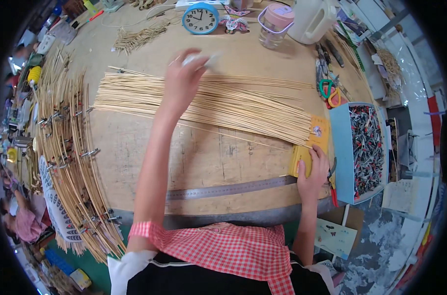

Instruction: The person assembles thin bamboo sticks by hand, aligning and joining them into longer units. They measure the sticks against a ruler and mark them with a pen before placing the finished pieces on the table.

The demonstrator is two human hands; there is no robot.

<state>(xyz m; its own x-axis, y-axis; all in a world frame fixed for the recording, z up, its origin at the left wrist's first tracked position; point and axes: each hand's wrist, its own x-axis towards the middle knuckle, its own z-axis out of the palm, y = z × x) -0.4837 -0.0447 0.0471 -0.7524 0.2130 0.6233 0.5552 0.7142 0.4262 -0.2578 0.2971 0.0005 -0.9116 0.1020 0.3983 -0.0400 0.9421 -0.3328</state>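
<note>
My left hand is raised over the left part of a wide layer of thin bamboo sticks. Its fingers are closed on a small white, cloth-like piece, blurred by motion. The sticks lie side by side across the table, their right ends resting on a yellow book. My right hand grips that book at its near right corner, thumb and fingers bent around the edge. One loose stick lies slightly apart on the near side of the layer. A steel ruler lies along the table's near edge.
At right stands a light blue box full of small metal clips. Scissors and pliers lie near it. Clipped bundles of sticks fill the left side. A blue clock and a lidded jar stand at the back.
</note>
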